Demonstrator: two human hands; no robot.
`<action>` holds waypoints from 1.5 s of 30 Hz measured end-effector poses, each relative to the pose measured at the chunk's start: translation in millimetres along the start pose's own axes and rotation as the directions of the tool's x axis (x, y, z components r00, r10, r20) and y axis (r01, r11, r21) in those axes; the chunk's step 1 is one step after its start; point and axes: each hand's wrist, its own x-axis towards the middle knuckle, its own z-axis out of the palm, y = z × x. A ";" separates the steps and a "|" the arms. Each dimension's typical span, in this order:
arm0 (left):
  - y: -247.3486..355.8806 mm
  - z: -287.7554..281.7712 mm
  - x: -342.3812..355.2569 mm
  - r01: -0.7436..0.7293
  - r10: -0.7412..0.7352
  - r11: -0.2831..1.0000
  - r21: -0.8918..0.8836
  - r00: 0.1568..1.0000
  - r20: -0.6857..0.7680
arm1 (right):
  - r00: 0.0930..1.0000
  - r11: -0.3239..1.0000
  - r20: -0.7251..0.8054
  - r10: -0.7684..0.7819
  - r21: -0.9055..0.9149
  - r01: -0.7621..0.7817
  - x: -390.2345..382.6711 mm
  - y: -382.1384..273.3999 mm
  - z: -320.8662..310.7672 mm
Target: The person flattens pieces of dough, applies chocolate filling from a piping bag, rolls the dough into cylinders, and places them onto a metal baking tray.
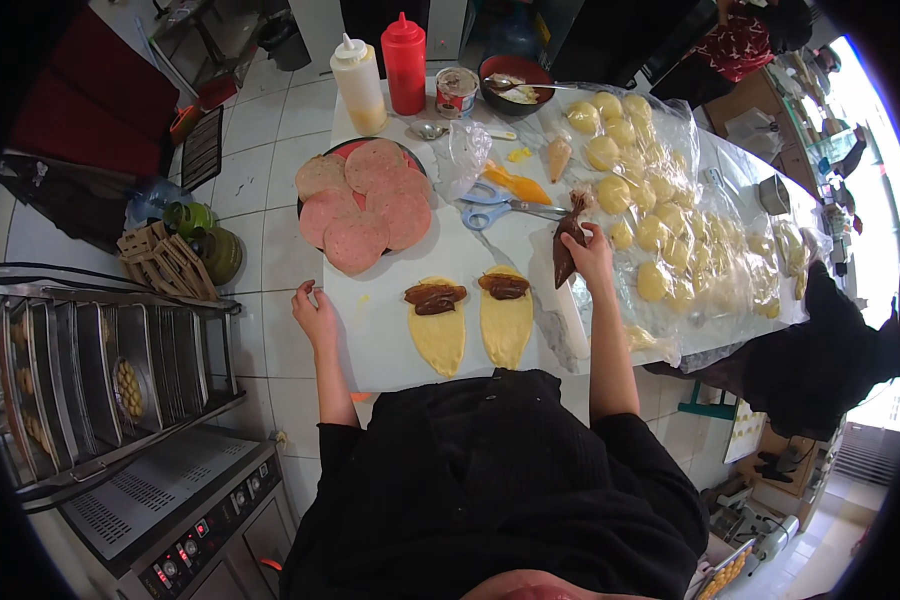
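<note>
Two flattened yellow dough pieces [436,340] lie side by side on the white table [370,360], each with brown filling [505,287] across its upper part. In my right hand [588,252] is a piping bag of brown filling [565,258], gripped at the right of the dough, beside a white rolling pin or bar [569,330]. My left hand [313,312] is at the table's left edge, empty, fingers apart and curved. Blue-handled scissors [487,214] and an orange scraper [518,183] lie above the dough. Pink meat slices [355,243] cover a round plate beyond my left hand.
Dough balls [650,230] under plastic fill the right side. Squeeze bottles [406,70], a can [457,92] and a bowl [515,85] line the far edge. A tray rack [100,365] stands left. Another person [730,50] is at upper right; dark clothing [800,370] is beside the table.
</note>
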 end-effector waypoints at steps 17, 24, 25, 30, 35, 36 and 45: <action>137.3 -33.5 -74.8 -0.520 0.587 0.805 -0.284 0.766 0.262 | 0.802 0.813 -0.142 -0.580 -0.155 0.561 -113.8 -44.2 -28.6; 143.5 10.4 -154.4 -0.704 0.751 0.483 -0.521 0.026 0.660 | 0.709 0.677 0.294 -0.641 -0.221 0.703 -192.7 11.2 -3.3; 139.8 11.8 -161.1 -0.725 0.709 0.498 -0.475 0.026 0.705 | 0.715 0.682 0.291 -0.636 -0.221 0.697 -200.5 12.9 -2.0; 127.1 -1.1 -170.1 -0.792 0.625 0.471 -0.388 -0.011 0.781 | 0.746 0.605 0.383 -0.544 -0.436 0.666 -236.3 30.8 1.3; 128.9 -14.8 -178.7 -0.805 0.564 0.501 -0.318 0.025 0.825 | 0.767 0.573 0.378 -0.519 -0.512 0.640 -244.3 36.4 -1.7; 128.4 -15.6 -180.7 -0.806 0.565 0.499 -0.317 0.025 0.825 | 0.739 0.515 0.407 -0.537 -0.535 0.670 -245.3 34.5 1.1; 119.4 -17.5 -185.5 -0.802 0.612 0.485 -0.349 0.027 0.790 | 0.681 0.413 0.442 -0.584 -0.560 0.718 -245.3 39.4 9.1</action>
